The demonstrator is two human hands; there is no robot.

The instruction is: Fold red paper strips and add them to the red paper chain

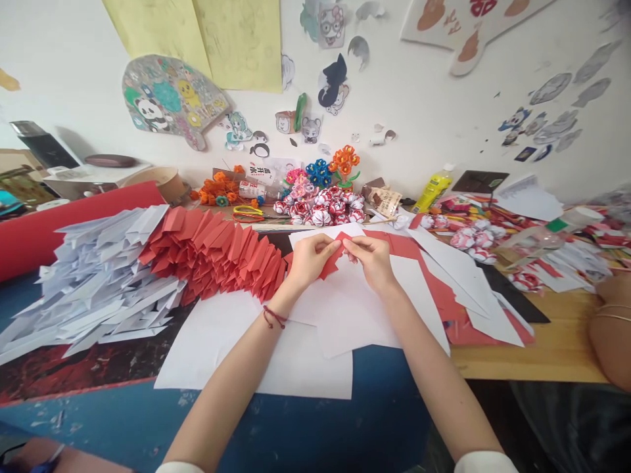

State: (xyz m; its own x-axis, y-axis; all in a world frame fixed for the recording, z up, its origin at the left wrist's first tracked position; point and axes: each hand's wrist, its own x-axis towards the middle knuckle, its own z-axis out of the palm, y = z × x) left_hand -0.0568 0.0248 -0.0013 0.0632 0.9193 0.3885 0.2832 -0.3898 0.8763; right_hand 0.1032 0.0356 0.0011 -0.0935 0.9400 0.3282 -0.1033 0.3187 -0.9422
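A small piece of red paper (330,264) is pinched between my left hand (311,257) and my right hand (369,259), whose fingertips almost meet at its top edge. Both hands are closed on it, above the white paper sheets (315,368). Left of my left hand runs a long row of folded red paper pieces (217,253), packed side by side. Beyond that row lies a heap of folded white paper pieces (108,282). A dark red bracelet (273,317) circles my left wrist.
Loose white sheets (453,276) and red sheets (438,289) overlap at the right. Red-and-white paper flowers (320,209), yellow-handled scissors (248,211) and a yellow bottle (434,188) line the wall. A red roll (79,226) lies at left. Another person's arm (611,328) shows at the right edge.
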